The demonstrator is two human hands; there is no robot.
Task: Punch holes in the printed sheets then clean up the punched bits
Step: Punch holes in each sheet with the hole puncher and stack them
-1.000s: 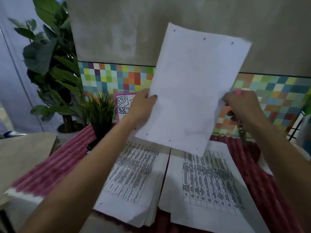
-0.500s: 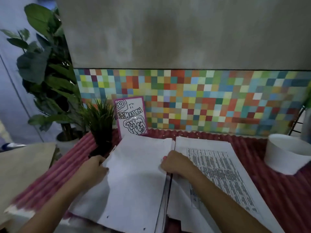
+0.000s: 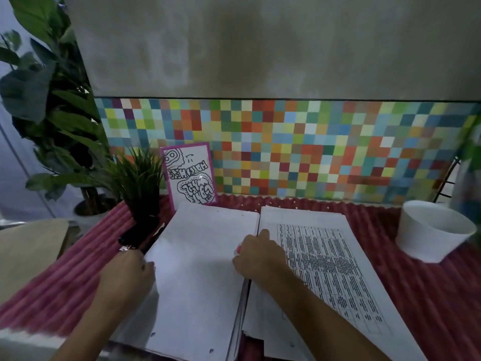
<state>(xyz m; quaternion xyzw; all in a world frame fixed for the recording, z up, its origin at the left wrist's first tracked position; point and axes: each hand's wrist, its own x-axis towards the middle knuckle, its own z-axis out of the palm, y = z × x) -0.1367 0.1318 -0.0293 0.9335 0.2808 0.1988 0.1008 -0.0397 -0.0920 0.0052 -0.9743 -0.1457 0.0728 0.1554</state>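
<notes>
Two stacks of sheets lie side by side on the red ribbed mat (image 3: 54,285), almost touching along one dark seam. The left stack (image 3: 200,277) lies blank side up, and two punched holes (image 3: 211,350) show along its near edge at six o'clock. The right stack (image 3: 322,269) lies print side up, with a dense table of dark rows running away toward one o'clock. The hands are apart, one on each flank of the left stack. The left hand (image 3: 127,273) sits at nine o'clock of that stack with its fingertips against the paper's margin, and I cannot tell whether it pinches the sheets or only touches them. The right hand (image 3: 256,257) is at three o'clock, knuckles up, its fingers curling over the stack's edge and vanishing into the seam, so it is clamped on that side of the pile. At eleven o'clock from the left stack stands a small grassy plant (image 3: 136,175) in a dark pot, and something black lies at its foot, too dim to name. Just beside the plant, a pink-bordered card (image 3: 190,175) with black doodles leans on the multicoloured tile strip (image 3: 299,147). Far out at three o'clock a white paper cup (image 3: 429,230) sits on the mat, well apart from the sheets. A big leafy plant (image 3: 44,100) fills ten o'clock.
</notes>
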